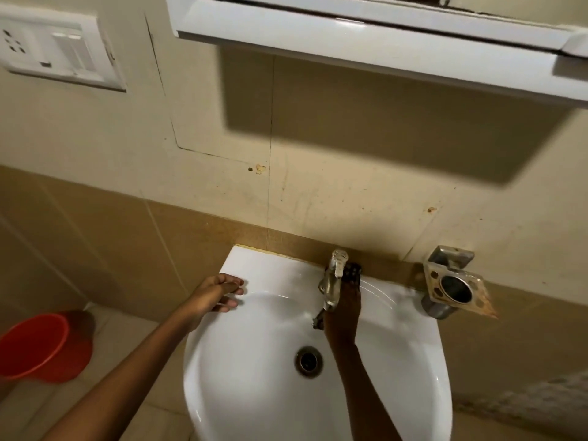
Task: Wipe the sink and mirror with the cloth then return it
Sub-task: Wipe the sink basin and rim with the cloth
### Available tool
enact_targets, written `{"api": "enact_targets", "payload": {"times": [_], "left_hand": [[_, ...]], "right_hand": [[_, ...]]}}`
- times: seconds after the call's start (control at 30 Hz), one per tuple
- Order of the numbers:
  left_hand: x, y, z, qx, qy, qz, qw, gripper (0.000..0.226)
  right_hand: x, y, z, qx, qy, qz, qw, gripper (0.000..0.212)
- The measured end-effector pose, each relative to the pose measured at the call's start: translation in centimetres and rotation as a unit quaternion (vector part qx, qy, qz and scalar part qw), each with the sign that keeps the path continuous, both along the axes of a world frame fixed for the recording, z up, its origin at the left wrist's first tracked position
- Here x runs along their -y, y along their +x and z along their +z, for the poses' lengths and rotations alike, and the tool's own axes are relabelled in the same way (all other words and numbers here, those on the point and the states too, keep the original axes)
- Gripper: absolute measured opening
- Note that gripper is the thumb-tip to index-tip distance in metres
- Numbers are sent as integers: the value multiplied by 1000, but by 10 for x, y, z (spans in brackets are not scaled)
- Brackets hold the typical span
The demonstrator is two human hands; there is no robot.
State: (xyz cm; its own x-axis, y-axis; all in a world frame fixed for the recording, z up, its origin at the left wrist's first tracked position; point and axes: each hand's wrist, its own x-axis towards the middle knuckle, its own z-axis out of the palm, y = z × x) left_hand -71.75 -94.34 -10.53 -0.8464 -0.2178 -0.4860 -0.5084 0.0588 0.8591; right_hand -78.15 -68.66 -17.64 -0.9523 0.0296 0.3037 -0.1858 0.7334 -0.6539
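A white wall-mounted sink (254,393) fills the lower middle, with a metal drain (308,361) in its bowl. A worn metal tap (332,281) stands at the back rim. My right hand (345,310) reaches past the right side of the tap and presses a dark cloth (353,271) onto the back rim; only a small part of the cloth shows beyond my fingers. My left hand (219,292) lies flat on the sink's left rim with its fingers apart and nothing in it. The white frame of the mirror cabinet (350,36) hangs above; its glass is almost out of view.
A rusty metal tumbler and brush holder (451,281) is fixed to the wall right of the sink. A red bucket (41,345) stands on the floor at the left. A white switch and socket plate (60,49) sits on the upper left wall.
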Motion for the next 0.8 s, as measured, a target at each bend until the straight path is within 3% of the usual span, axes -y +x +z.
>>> {"api": "enact_targets", "payload": {"times": [0.1,0.23,0.33,0.43,0.53,0.63,0.7,0.8], "left_hand": [[-6,-6,6,-8,4,-22,1000,18],[-6,-9,10,-22,17,-16,1000,18],[-7,-8,8,-14,14,-25,999,17],[-5,-5,5,-10,14,-20,1000,17],[5,-1,8,-16,11,-2,1000,16],[23,5,10,-27,14,31,999,16],[34,10,9,-32,19,59,998,17],[49,18,5,-29,1,78,997,15]], "right_hand": [[-13,9,-1,24,6,18,1000,42],[-3,39,-30,-24,25,0,999,49],[24,54,-32,57,42,83,994,50],[50,30,-28,30,88,116,989,66],[74,-3,-11,118,97,52,987,62],[107,-10,-7,68,115,-46,990,48],[138,-3,-3,42,98,3,994,45],[185,11,0,80,123,137,980,48]]}}
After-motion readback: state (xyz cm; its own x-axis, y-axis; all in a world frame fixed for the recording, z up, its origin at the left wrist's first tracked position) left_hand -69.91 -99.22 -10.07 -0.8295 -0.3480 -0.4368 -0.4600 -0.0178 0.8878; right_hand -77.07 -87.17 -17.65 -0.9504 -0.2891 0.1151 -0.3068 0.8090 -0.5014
